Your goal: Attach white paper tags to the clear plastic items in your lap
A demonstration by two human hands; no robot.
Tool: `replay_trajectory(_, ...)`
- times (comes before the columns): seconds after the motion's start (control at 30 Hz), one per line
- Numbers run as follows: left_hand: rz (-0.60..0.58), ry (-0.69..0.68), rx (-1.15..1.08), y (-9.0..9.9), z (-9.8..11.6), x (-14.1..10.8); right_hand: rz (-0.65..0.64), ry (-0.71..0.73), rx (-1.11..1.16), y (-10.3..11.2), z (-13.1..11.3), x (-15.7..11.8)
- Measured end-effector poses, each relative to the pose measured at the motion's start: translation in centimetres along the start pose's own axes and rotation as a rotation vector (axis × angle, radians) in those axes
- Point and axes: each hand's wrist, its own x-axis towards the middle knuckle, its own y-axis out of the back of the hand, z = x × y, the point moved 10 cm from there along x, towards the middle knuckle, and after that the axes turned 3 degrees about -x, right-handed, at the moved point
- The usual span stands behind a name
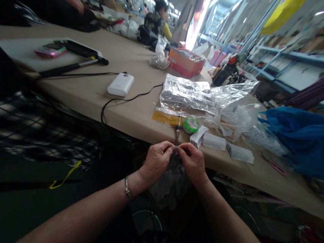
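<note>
My left hand, with a silver bracelet on its wrist, and my right hand meet just off the table's front edge. Fingers and thumb of each are pinched together, fingertips nearly touching. Between them is something small and greyish, too small to make out. Translucent pale pieces lie below the hands, over my lap. Just beyond the fingertips, a thin tool with a dark collar lies at the edge. Beside it are a green-rimmed round container and stacks of white paper slips.
Silvery plastic packaging, an amber strip, a white power bank with a black cable, a red box and a blue bag rest on the table. Pink-handled scissors lie right. Another person sits behind.
</note>
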Motion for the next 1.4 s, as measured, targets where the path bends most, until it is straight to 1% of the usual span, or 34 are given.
replay_trajectory(0.07,-0.025,0.030,-0.019,0.0,-0.4,-0.6,0.001,0.058,-0.073,1.0,-0.8,-0.6)
replay_trajectory(0.13,-0.046,0.072,-0.048,0.0,-1.3,-1.1,0.032,0.158,-0.202,2.6,-1.8,-1.1)
replay_trajectory(0.23,-0.064,0.108,-0.078,0.1,-2.7,-1.4,0.117,0.305,-0.476,5.4,-2.9,-1.3)
replay_trajectory(0.3,-0.070,0.108,-0.059,0.1,-3.4,-1.3,0.168,0.346,-0.691,6.7,-2.7,-1.1)
replay_trajectory(0.33,-0.073,0.103,-0.040,0.1,-3.7,-1.3,0.176,0.354,-0.793,6.9,-2.4,-1.0)
replay_trajectory(0.4,-0.075,0.098,0.006,0.1,-4.1,-1.4,0.156,0.362,-0.956,6.6,-1.6,-0.9)
replay_trajectory(0.47,-0.076,0.105,0.049,-0.1,-4.4,-1.6,0.155,0.382,-1.035,6.2,-1.2,-1.0)
replay_trajectory(0.57,-0.097,0.133,0.082,-1.0,-4.5,-2.1,0.215,0.444,-1.010,6.4,-1.8,-1.5)
replay_trajectory(0.63,-0.125,0.173,0.038,-2.0,-4.4,-2.3,0.237,0.497,-0.941,6.7,-2.6,-1.9)
replay_trajectory(0.67,-0.143,0.211,-0.018,-2.7,-4.3,-2.4,0.241,0.526,-0.899,6.9,-3.0,-2.1)
replay_trajectory(0.73,-0.176,0.346,-0.212,-4.4,-4.2,-2.9,0.237,0.578,-0.809,7.2,-4.0,-2.9)
replay_trajectory(0.77,-0.195,0.435,-0.345,-5.4,-4.2,-3.2,0.229,0.600,-0.764,7.2,-4.5,-3.5)
replay_trajectory(0.83,-0.251,0.606,-0.634,-7.9,-3.7,-4.0,0.173,0.642,-0.682,6.7,-5.4,-5.0)
replay_trajectory(0.9,-0.278,0.686,-0.866,-9.7,-2.6,-4.3,0.083,0.675,-0.624,5.7,-6.0,-6.6)
replay_trajectory(0.97,-0.244,0.701,-0.958,-10.4,-2.2,-4.1,0.003,0.701,-0.594,4.8,-6.3,-7.9)
replay_trajectory(1.03,-0.182,0.720,-0.935,-10.4,-2.7,-3.9,-0.019,0.706,-0.585,4.8,-6.2,-8.2)
replay_trajectory(1.1,-0.166,0.751,-0.864,-10.4,-3.2,-4.0,0.037,0.656,-0.617,6.0,-5.5,-7.2)
replay_trajectory(1.17,-0.169,0.766,-0.791,-10.3,-3.4,-4.2,0.112,0.536,-0.725,7.7,-4.0,-5.1)
replay_trajectory(1.23,-0.172,0.771,-0.735,-10.2,-3.5,-4.5,0.141,0.407,-0.881,8.8,-2.0,-3.2)
replay_trajectory(1.3,-0.172,0.774,-0.701,-10.0,-3.6,-4.7,0.123,0.331,-1.021,9.1,-0.4,-2.0)
replay_trajectory(1.4,-0.190,0.779,-0.669,-10.1,-3.8,-5.0,0.111,0.319,-1.098,9.0,0.9,-1.9)
